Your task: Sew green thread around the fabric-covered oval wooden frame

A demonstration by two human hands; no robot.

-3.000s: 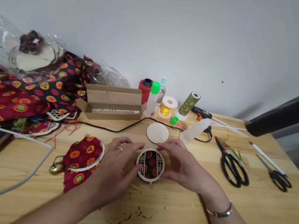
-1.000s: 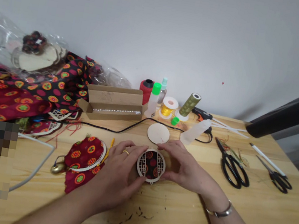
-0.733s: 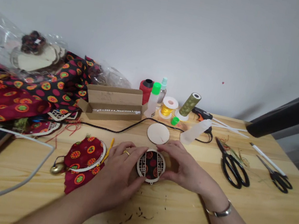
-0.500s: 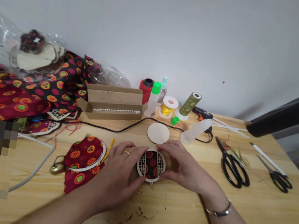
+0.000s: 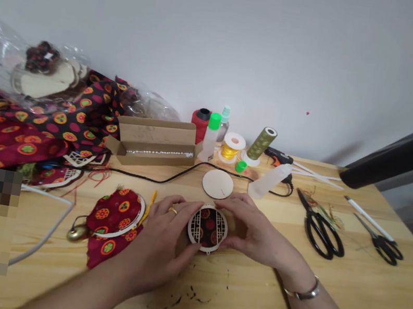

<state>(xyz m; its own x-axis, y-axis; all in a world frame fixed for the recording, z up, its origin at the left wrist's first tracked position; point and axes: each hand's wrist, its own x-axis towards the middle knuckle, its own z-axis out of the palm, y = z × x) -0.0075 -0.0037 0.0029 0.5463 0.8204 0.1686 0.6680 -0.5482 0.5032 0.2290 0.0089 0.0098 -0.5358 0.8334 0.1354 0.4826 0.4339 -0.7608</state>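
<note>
A round white openwork frame [image 5: 208,228] with dark flower-patterned fabric behind its lattice lies on the wooden table. My left hand [image 5: 164,237], a ring on one finger, curves round its left edge, thumb at the lower rim and fingertips at the upper rim. On the opposite side my right hand [image 5: 253,231] grips the rim between thumb and fingers. Just behind the frame rests a plain pale disc [image 5: 218,184]. Left of my left hand lies a red patterned fabric piece [image 5: 114,213] with a white curved rim, a yellow cord [image 5: 150,208] and a brass bell [image 5: 78,233].
Along the wall stand an open cardboard box [image 5: 155,148], a green-capped bottle [image 5: 210,137], a yellow thread spool [image 5: 231,148] and a glue gun [image 5: 279,157]. An uncapped bottle [image 5: 268,181] lies tilted. Large scissors [image 5: 318,228] and smaller scissors [image 5: 383,245] lie right; patterned cloth [image 5: 95,109] is heaped left.
The camera view has shifted very slightly. Both hands keep their hold at the sides of the round frame, with no clear movement of it on the table.
</note>
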